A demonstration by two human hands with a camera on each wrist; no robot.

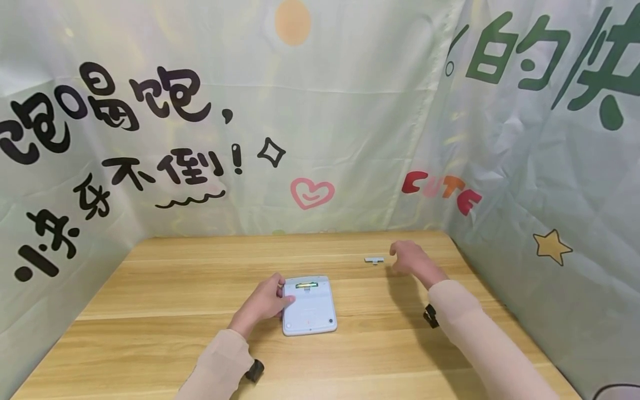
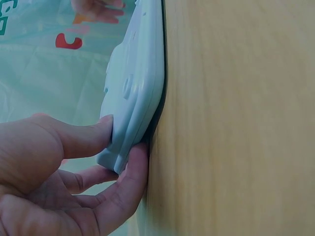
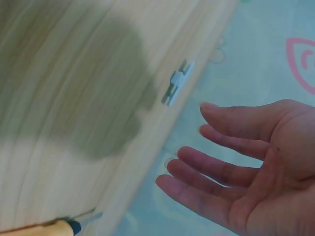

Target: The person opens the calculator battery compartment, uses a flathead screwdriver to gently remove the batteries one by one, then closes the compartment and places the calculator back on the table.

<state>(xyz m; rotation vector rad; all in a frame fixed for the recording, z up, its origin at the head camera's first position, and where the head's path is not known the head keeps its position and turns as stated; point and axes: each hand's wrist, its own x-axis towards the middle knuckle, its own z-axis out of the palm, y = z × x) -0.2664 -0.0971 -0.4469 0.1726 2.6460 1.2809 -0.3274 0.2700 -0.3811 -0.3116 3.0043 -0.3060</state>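
At centre of the bench [image 1: 150,311], a bit toward the near side, lies the device [image 1: 309,314] – pale blue-white, rounded corners, back face up. Near its far edge is a slot w/ a battery [image 1: 307,285], green & gold, lying crosswise L to R. Small round dots sit at the near corners, the R one dark.

L hand [image 1: 264,300] is at the device's L edge & clamped on it: thumb on the upper face, other fingers at the side and under the rim, per the L wrist view. Can't tell if that edge is lifted off the bench.

Far & to the R, well apart from the device, is a small grey piece [image 1: 374,259] – a thin bar w/ a short tab mid-length, flat on the bench. R hand [image 1: 411,259] hangs just R of it, not touching; fingers apart, loosely bent, nothing in them. Its shadow [image 1: 402,291] falls on the bench on the near side.

In the R wrist view a tool [image 3: 47,229] shows at the frame's edge: yellow handle, dark collar, thin tip; the rest is cut off, so can't tell the type.

Both arms wear beige sleeves [image 1: 470,322] w/ a black unit [image 1: 430,315] at each wrist. Behind, a pale sheet [image 1: 350,128] has black characters L, a pink heart, "CUTE" lettering, plus a star & green characters R.
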